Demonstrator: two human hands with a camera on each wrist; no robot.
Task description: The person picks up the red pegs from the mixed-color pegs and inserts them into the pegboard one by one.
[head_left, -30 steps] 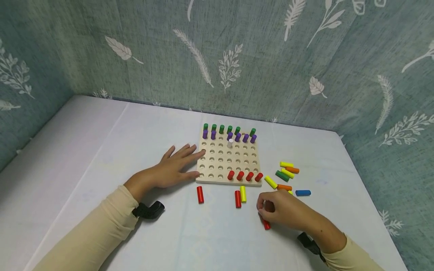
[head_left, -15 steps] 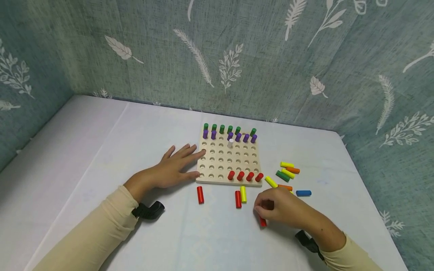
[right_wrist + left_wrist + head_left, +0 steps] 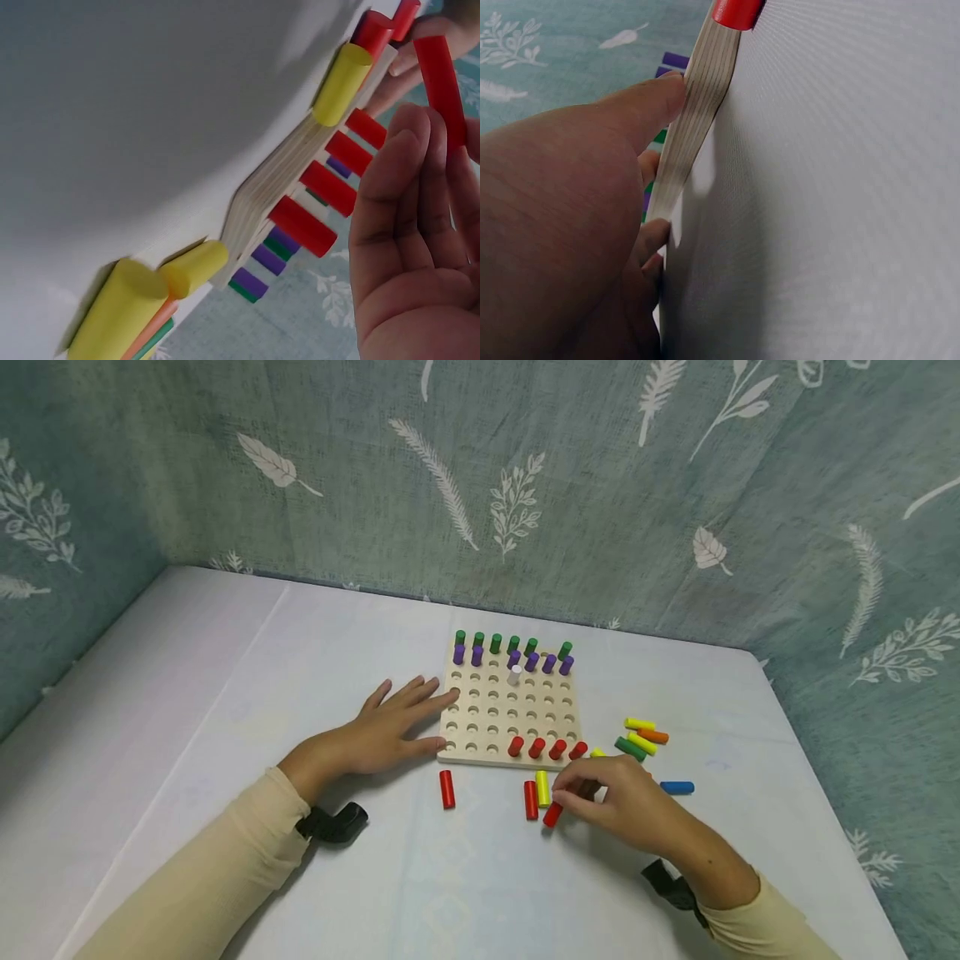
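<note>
My right hand [image 3: 626,806] pinches a red peg [image 3: 552,815] between thumb and fingertips, just in front of the board's right part. In the right wrist view that red peg [image 3: 441,82] sticks out from the fingertips. The wooden pegboard [image 3: 482,757] has green and purple pegs standing in its back rows, one white peg [image 3: 514,675], and several red pegs [image 3: 557,748] at the right of its front row. With fingers spread, my left hand [image 3: 382,739] rests at the board's left edge; its thumb [image 3: 656,105] touches the side in the left wrist view.
Before the board lie a red peg [image 3: 447,789], another red peg [image 3: 531,800] and a yellow peg [image 3: 542,789]. Loose yellow, orange [image 3: 653,737] and green [image 3: 630,748] pegs and a blue peg [image 3: 678,787] lie to the right, some partly hidden by my right hand. A patterned cloth stands behind.
My right hand has moved left and slightly up toward the board, taking the red peg from its place on the table and tilting it. The left hand stays at the board's edge.
</note>
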